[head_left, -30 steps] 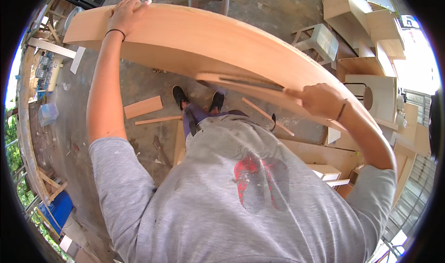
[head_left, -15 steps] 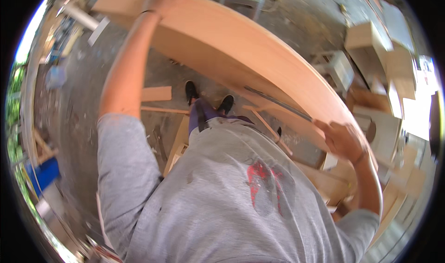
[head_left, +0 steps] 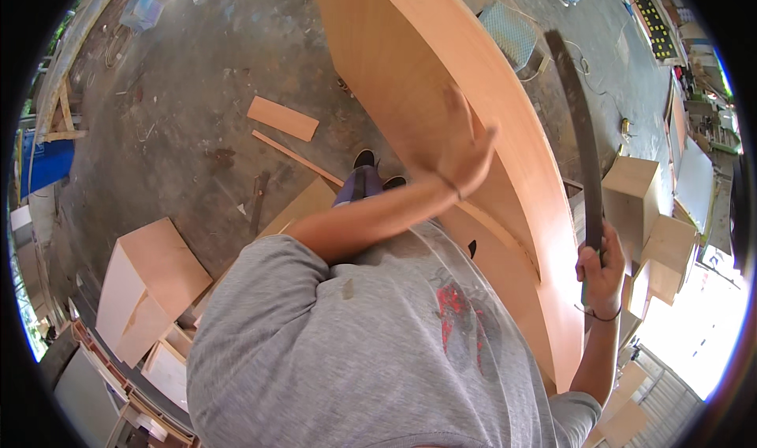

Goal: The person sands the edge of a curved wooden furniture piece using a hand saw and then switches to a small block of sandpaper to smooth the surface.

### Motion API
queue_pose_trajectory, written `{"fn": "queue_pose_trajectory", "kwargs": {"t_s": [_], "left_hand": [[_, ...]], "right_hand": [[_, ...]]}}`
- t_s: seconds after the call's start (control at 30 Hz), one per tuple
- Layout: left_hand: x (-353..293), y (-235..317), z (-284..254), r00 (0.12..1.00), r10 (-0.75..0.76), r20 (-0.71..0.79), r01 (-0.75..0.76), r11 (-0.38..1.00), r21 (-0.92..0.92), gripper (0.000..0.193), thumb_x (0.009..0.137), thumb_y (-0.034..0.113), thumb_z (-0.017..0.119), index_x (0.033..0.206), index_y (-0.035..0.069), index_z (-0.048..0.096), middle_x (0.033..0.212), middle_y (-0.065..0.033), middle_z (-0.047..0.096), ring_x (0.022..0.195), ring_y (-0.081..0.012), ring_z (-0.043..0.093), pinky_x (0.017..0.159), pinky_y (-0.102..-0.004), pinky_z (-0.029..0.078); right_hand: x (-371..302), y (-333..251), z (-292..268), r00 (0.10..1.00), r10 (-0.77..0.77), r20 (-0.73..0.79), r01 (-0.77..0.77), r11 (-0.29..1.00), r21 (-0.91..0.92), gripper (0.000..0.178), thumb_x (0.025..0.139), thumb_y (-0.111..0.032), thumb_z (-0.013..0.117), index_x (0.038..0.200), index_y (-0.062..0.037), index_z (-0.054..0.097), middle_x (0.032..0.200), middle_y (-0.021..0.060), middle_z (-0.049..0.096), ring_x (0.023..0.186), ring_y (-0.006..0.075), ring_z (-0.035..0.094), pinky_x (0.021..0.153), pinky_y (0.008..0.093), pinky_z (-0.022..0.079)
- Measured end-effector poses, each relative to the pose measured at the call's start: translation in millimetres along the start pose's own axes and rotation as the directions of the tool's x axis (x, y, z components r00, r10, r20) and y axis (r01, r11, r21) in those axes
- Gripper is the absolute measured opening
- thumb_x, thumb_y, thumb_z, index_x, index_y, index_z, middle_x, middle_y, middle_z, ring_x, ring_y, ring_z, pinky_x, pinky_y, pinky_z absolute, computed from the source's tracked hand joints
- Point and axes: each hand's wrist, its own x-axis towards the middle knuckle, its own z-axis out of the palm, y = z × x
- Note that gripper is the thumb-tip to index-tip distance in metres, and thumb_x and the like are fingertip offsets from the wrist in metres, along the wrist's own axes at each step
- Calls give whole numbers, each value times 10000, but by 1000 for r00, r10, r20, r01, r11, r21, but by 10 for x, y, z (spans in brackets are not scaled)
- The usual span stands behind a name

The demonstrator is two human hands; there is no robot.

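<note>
My right hand grips the handle of a long, dark, flat file, which points up and away on the right. The file stands beyond the outer side of a large wooden panel with a wide pale edge face, and no contact shows between them. My left hand crosses in front of my body, its fingers apart and blurred. Nothing shows in it. It is over the panel's inner side, near the edge; whether it touches the wood I cannot tell.
A flat wooden offcut and a thin wooden strip lie on the concrete floor. At the lower left stands a wooden box. More wooden boxes are stacked at the right. A pale blue stool stands behind the panel.
My left hand has left the panel's far left end and swung right across my body. The file has moved from the panel's inner side to beyond its outer edge. The view has turned.
</note>
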Motion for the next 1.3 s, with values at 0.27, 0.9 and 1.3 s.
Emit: {"fn": "queue_pose_trajectory", "kwargs": {"t_s": [0.27, 0.9, 1.3], "left_hand": [[175, 1058, -1019, 502, 107, 858, 20, 991, -135, 288, 972, 234, 544, 1127, -7, 565, 1084, -139, 637, 1074, -247, 590, 928, -367, 439], [2703, 433, -962, 839, 90, 536, -536, 302, 788, 452, 919, 419, 498, 1011, 36, 720, 1055, -200, 694, 1019, -344, 661, 963, -477, 467], [2687, 492, -909, 820, 62, 569, -559, 301, 773, 446, 904, 377, 498, 966, -10, 709, 1004, -241, 688, 986, -373, 666, 892, -473, 509]], "right_hand": [[631, -625, -77, 987, 91, 133, -54, 965, -258, 467, 929, -109, 515, 1375, 14, 447, 846, 75, 651, 603, 131, 557, 586, 269, 460], [1350, -1675, 550, 921, 175, 349, 212, 529, -822, 518, 903, -109, 492, 1408, -222, 469, 763, 171, 649, 718, 348, 646, 663, 442, 489], [1018, -1261, 381, 881, 247, 404, 306, 355, -884, 619, 876, -63, 512, 1453, -257, 397, 687, 129, 598, 636, 342, 615, 628, 462, 494]]}}
